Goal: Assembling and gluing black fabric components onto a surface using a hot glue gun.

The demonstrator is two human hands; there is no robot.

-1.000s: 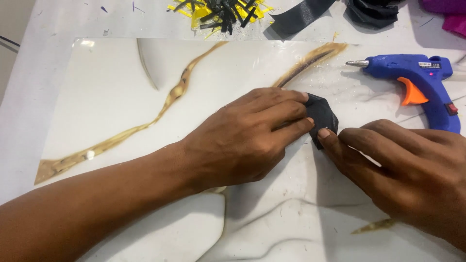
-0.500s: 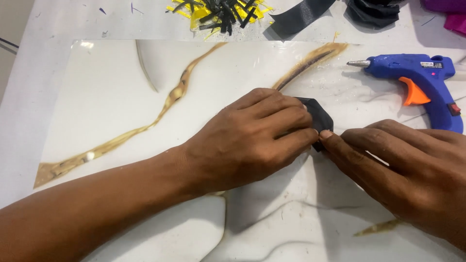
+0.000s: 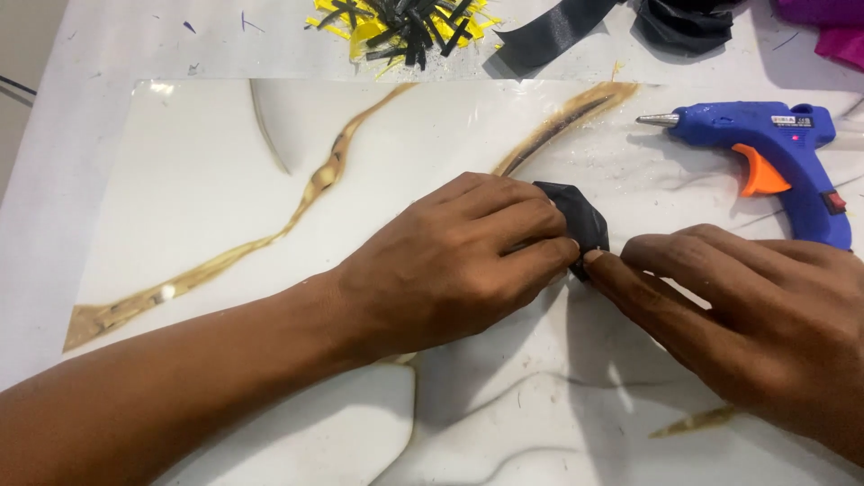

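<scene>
A small folded piece of black ribbon (image 3: 576, 214) lies on the white marbled tabletop (image 3: 198, 207) near the middle. My left hand (image 3: 450, 265) covers its left side, fingertips pressing on it. From the right, my right hand (image 3: 756, 315) reaches in, its forefinger tip touching the ribbon piece's lower edge. Most of the piece is hidden under my fingers.
A blue hot glue gun (image 3: 774, 153) with an orange trigger lies at the right, nozzle pointing left. At the far edge are a yellow and black fringed decoration (image 3: 405, 22), a strip of black ribbon (image 3: 549, 36), a black ribbon rosette (image 3: 684, 22) and magenta fabric (image 3: 823, 27).
My right forefinger has slid slightly along the black piece's lower edge, and both hands stay pressed on it. Nothing else has moved.
</scene>
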